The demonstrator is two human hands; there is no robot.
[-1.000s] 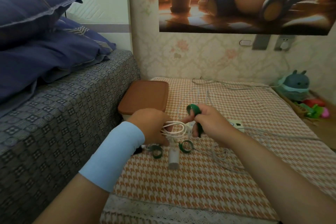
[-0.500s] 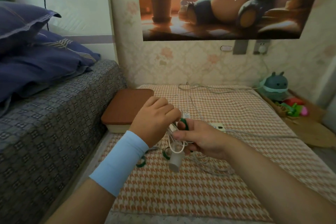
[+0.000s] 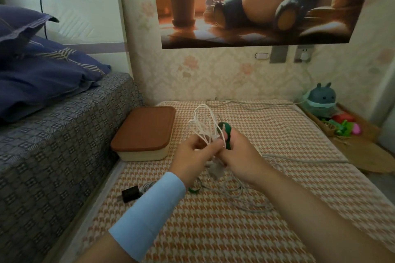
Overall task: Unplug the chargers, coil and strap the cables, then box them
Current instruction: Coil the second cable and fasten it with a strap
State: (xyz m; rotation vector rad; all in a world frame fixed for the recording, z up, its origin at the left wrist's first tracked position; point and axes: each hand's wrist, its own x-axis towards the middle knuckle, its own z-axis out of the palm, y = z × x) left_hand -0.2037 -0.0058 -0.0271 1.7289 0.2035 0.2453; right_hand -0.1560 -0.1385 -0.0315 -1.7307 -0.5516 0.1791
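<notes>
Over the mat's (image 3: 277, 132) middle the left hand (image 3: 192, 157) pinched the coiled white cable (image 3: 202, 123), the right hand (image 3: 238, 157) gripped a green strap (image 3: 227, 137) seemingly not yet fastened, and the box (image 3: 145, 132) at the far-left corner sat lidded.

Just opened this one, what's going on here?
A person is bundling a white cable over a checked mat. The left hand pinches the coiled loops at their base, and the right hand holds a green strap against them; whether it is fastened is unclear. The box sits closed on the left. A black charger, a second strap and a loose grey cable lie on the mat.
</notes>
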